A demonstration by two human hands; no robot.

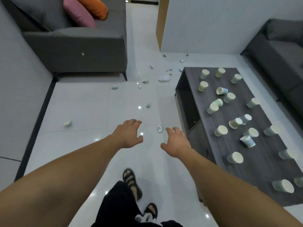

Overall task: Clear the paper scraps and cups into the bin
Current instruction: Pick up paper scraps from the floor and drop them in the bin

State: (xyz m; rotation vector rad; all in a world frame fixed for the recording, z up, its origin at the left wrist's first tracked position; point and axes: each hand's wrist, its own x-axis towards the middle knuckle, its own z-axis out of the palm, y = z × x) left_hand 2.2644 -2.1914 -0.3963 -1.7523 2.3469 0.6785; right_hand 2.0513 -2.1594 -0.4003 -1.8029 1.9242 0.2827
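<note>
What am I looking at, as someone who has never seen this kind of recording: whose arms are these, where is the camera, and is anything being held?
There is no machine here. A person wears one camera on the head, looking forward and down, so the two bare arms are their own. The left hand and right hand reach out over the white floor, fingers loosely curled, holding nothing. Paper cups stand and lie on the dark coffee table. A lone cup and crumpled paper scraps lie on the floor. A grey sofa stands beyond. No bin is in view.
</note>
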